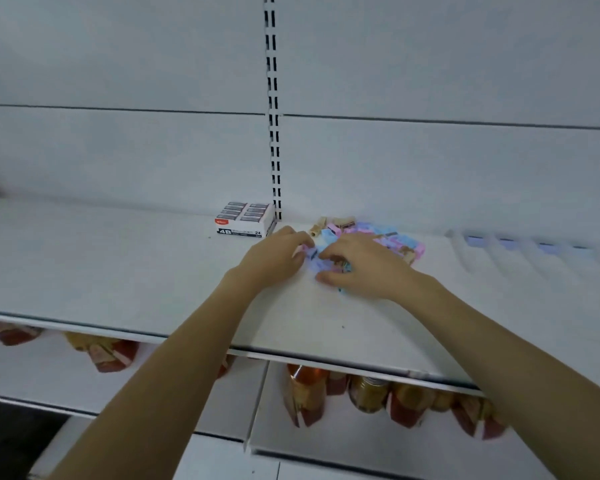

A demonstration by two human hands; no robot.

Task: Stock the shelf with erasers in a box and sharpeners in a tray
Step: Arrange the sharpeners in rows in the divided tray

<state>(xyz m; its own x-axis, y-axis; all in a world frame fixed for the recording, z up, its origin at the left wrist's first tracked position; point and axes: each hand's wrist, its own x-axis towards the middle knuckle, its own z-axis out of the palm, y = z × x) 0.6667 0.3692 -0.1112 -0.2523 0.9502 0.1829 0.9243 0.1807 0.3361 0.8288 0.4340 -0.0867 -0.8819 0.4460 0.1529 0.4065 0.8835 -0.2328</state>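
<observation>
I judge the eraser box [245, 220] filled; right of it, sharpeners [395, 242] lie loose, untrayed. My left hand [274, 254] pinches one; my right hand [361, 268]'s grip is unclear.

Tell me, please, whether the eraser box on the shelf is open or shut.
Open: the eraser box has an uncovered top, with two columns of wrapped erasers showing inside.

Open eraser box [245, 220] left of heaped pastel sharpeners [397, 241].
</observation>
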